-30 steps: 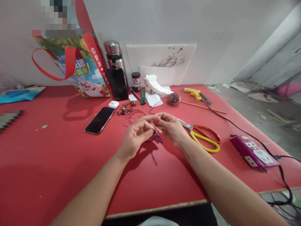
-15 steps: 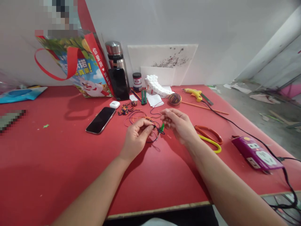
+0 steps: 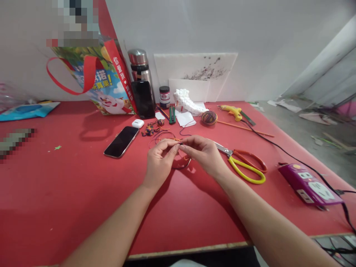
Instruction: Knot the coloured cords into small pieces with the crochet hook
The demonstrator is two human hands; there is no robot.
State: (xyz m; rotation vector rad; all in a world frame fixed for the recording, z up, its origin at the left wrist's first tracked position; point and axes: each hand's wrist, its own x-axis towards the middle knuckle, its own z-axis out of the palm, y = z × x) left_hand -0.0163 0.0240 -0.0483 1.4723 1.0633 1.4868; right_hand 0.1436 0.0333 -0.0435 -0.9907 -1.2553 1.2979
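My left hand [image 3: 159, 162] pinches a small dark bit of yarn [image 3: 181, 143] between thumb and forefinger. Fingertip to fingertip with it, my right hand [image 3: 205, 154] is closed on the same yarn in a pinch. Under the right fingers a thin metal shaft [image 3: 190, 162], which looks like the end of a crochet hook, pokes out beside a hanging loop of dark yarn; its green handle is hidden. Loose purple and orange strands lie on the table behind the hands. Further back sits a multicoloured yarn ball [image 3: 209, 118].
Scissors [image 3: 247, 163] with red and yellow handles lie right of my right hand. A purple box [image 3: 311, 184] and yellow glue gun [image 3: 232, 111] are further right. A phone [image 3: 121, 142], earbud case [image 3: 137, 123] and knotted yarn piece [image 3: 149, 129] lie left.
My right hand has moved left to meet my left hand at the yarn. The hook's green handle has gone from sight, and the scissors' blades now show.
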